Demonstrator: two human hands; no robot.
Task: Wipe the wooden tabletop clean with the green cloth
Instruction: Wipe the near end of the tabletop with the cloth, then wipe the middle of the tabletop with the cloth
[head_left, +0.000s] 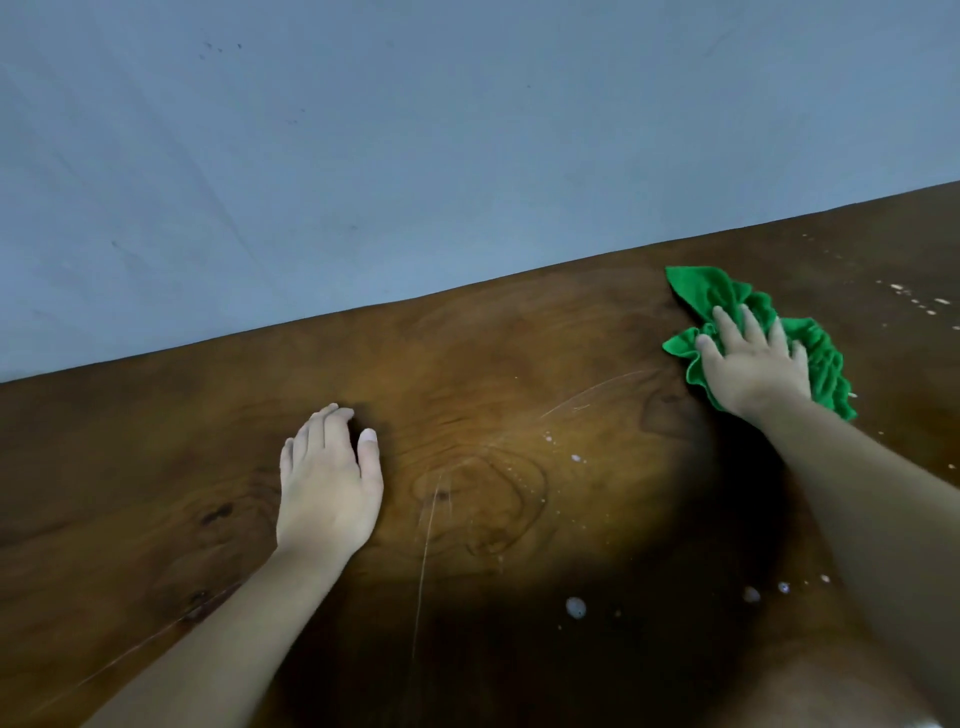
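Green cloth (727, 301) at two o'clock on tabletop (493, 364), bunched beneath right hand's (753, 364) splayed fingers (724, 325); left hand (327, 488) flat, empty.

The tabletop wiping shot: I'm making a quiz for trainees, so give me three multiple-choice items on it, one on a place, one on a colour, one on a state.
1. Where does the cloth lie?
A. By the table's far edge, under the right hand
B. Under the left hand
C. On the floor

2. What colour is the cloth?
A. Blue
B. Green
C. White

3. What is the state of the tabletop near the person?
A. Spotless
B. Covered by paper
C. Dotted with pale droplets

Answers: 1 A, the right hand presses the cloth near the far edge, while the left hand rests flat on bare wood. 2 B, it is bright green. 3 C, pale droplets sit on the tabletop.
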